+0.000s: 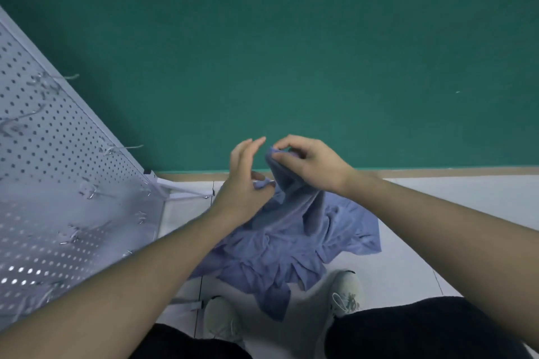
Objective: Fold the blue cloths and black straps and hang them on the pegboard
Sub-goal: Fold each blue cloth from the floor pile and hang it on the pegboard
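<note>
Right hand (309, 163): fingers curled, thumb and fingertips pinching the upper edge of a blue cloth (294, 201) and lifting it clear of the heap below. The pinched edge bunches into a small peak just beside the fingertips, and the fabric falls from it in a loose fold.

Left hand (245, 181): the upper fingers are extended and nearly straight, pointing up and slightly to the right, apart from the cloth at their tips. Lower down, the thumb side of this hand meets a second part of the same cloth's edge; a small tuck of fabric shows against the palm, so the hand appears to hold the cloth there, though the exact grasp is partly hidden by the hand itself. The two hands are near each other, with a narrow gap between the left fingertips and the right knuckles.

Below the hands, the pile of blue cloths (291, 251) lies crumpled on the pale tiled floor (423, 227), spreading to the right and towards the person's feet. The lifted cloth runs down into this pile.

White shoes (345, 291) stand at the near edge of the pile, with dark trouser legs (423, 329) at the bottom of the view.

To the left, a white pegboard (52, 154) leans across the view, carrying several metal hooks (90, 192). A green wall (291, 52) fills the background above a tan skirting strip (437, 171).
</note>
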The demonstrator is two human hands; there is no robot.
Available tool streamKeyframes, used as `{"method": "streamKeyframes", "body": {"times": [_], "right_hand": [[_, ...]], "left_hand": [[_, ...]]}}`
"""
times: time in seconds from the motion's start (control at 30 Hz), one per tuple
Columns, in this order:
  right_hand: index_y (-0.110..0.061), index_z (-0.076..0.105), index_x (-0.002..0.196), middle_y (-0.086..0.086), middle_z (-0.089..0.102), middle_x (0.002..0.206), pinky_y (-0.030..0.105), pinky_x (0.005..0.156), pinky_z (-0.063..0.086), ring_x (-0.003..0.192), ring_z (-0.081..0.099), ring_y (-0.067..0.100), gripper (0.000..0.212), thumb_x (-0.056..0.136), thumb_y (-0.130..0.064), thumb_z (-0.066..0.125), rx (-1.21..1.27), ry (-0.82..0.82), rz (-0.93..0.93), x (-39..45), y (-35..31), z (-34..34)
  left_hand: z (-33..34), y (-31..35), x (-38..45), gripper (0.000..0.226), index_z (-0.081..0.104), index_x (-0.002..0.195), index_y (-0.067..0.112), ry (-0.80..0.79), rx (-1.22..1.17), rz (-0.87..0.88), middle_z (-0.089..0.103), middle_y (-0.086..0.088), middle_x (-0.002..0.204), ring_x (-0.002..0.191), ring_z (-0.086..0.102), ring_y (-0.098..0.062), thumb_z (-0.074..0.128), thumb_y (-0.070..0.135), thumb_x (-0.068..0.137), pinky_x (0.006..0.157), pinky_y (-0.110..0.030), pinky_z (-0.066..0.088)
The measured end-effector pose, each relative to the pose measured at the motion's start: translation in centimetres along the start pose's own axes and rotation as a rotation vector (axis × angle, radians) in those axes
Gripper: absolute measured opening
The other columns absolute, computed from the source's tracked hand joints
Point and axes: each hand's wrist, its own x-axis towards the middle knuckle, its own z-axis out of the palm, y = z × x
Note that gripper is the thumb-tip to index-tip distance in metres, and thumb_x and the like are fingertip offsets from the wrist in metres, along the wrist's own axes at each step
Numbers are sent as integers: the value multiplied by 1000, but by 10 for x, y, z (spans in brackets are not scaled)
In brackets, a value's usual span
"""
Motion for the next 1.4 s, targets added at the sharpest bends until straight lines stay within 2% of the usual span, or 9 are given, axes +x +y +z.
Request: {"method": "streamKeyframes", "body": {"times": [0.07, 0.2, 0.3, 0.43, 0.53, 0.77, 0.87, 1.03, 1.4], "right_hand": [[-17, 70, 97, -16, 66, 85, 10, 80, 42, 75, 55, -9, 7, 96, -12, 65, -22, -32, -80, -13, -23, -14], [-18, 71, 97, -15, 69, 89, 11, 82, 44, 80, 59, -8, 8, 96, -12, 66, -58, -53, -159, -42, -69, -41], [-24, 71, 97, -3, 74, 94, 27, 85, 51, 86, 67, 14, 6, 96, -19, 67, -120, -3, -176, -62, -96, -61], [-31, 64, 91, -3, 68, 76, 23, 67, 45, 65, 52, 10, 12, 88, -37, 74, -239, 56, -169, -93, -135, -87], [-29, 60, 82, 4, 63, 69, 23, 60, 40, 61, 44, 8, 24, 83, -46, 78, -293, 41, -157, -116, -162, -104], [-33, 64, 79, -21, 63, 72, 10, 67, 40, 69, 53, -4, 16, 95, -33, 67, -353, -36, -224, -161, -203, -129], [-39, 69, 103, -28, 70, 100, 7, 84, 43, 95, 61, -11, 14, 97, -28, 65, -343, -58, -248, -172, -222, -135], [-32, 72, 108, -22, 72, 106, 7, 89, 42, 97, 62, -11, 23, 97, -15, 64, -258, 4, -316, -190, -244, -151], [-34, 72, 95, -25, 71, 93, 13, 84, 44, 89, 63, -6, 8, 96, -31, 65, -411, 22, -145, -224, -224, -177]], "left_hand": [[-8, 33, -1, 73, 39, 127, 53, -28, -25, 47, 21, 12, 146, 97, 65, -6, 68, 0, 87, 81, -17, 51], [-22, 83, -6, 29, 62, 121, 14, -81, 104, 144, 41, 0, 138, 119, 52, -6, 65, 5, 93, 103, -25, 43], [-34, 114, -21, 27, 64, 121, 7, -112, 175, 149, 52, 0, 131, 114, 51, -4, 66, 15, 95, 101, -21, 42], [-46, 165, -48, 21, 53, 84, 11, -52, 222, 166, 54, 4, 76, 66, 43, -9, 60, 25, 98, 65, -30, 38], [-53, 200, -63, 33, 40, 73, 18, 6, 205, 197, 41, 12, 59, 56, 32, -7, 64, 26, 93, 54, -27, 27], [-81, 260, -100, 8, 67, 92, 29, -164, 200, 160, 63, 20, 63, 56, 52, 0, 75, 31, 89, 56, -15, 38], [-92, 279, -111, 26, 67, 70, 21, -187, 223, 89, 57, 17, 61, 57, 48, -3, 77, 41, 85, 55, -16, 37], [-124, 294, -129, 35, 67, 88, 14, -216, -2, 89, 70, 4, 84, 77, 58, -10, 79, 40, 69, 72, -30, 45], [-154, 307, -163, 26, 51, 75, 18, -391, 586, 117, 45, 16, 63, 58, 40, -5, 69, 24, 94, 56, -21, 31]]}}
